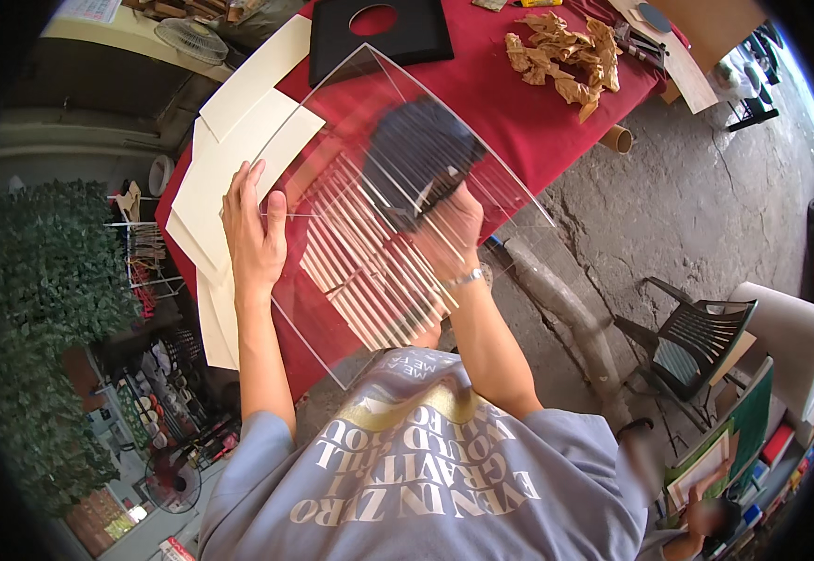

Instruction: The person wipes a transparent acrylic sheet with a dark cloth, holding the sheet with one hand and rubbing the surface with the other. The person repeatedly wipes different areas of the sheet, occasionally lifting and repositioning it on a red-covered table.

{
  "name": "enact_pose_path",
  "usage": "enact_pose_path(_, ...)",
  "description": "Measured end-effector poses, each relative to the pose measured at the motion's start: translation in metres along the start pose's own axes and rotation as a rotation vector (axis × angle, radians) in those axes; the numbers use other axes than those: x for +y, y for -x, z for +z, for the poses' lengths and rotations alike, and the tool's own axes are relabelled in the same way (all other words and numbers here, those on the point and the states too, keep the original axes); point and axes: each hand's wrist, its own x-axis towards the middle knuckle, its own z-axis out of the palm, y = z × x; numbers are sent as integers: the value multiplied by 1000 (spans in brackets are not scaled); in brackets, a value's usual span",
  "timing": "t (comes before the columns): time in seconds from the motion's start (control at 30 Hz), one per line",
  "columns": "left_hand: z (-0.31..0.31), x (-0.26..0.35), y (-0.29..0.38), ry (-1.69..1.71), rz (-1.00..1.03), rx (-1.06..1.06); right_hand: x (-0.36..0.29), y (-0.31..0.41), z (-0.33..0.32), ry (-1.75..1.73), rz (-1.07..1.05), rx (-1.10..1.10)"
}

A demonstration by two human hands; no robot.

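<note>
A clear rectangular pane (pixel 295 280) is tilted above the red cloth (pixel 491 42) covering the table. My left hand (pixel 256 238) holds it at its left edge, thumb and fingers upward. Pale parallel stripes show across the pane; whether they are reflections I cannot tell. Through the pane I see my right hand (pixel 452 228), with a metal bracelet at the wrist, gripping a dark blue cloth-like bundle (pixel 414 147), partly blurred. The bundle hides most of its fingertips.
Cream boards (pixel 239 182) overlap along the table's left side. A black panel with a round hole (pixel 414 52) lies at the far edge, crumpled brown paper (pixel 561 52) to its right. A dark plastic chair (pixel 701 336) stands on the floor. Another person (pixel 712 519) is partly visible lower right.
</note>
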Motion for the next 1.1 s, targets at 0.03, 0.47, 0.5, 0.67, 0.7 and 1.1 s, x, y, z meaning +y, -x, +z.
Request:
enact_pose_path(0.03,0,0,0,8,3,7,-5,13,6,48,-41,19)
enact_pose_path(0.47,-4,3,-2,-48,56,-15,-17,49,34,411,-244,136)
enact_pose_path(0.5,-4,4,-3,-51,57,-14,-14,34,33,408,-210,218)
enact_pose_path(0.67,0,1,-2,-11,6,-13,-14,25,29,381,-171,175)
enact_pose_path(0.7,0,-1,-1,-15,0,-19,-18,34,29,428,-172,247)
enact_pose_path(1.1,77,134,-160,106,491,-67,-37,67,9,245,-123,37)
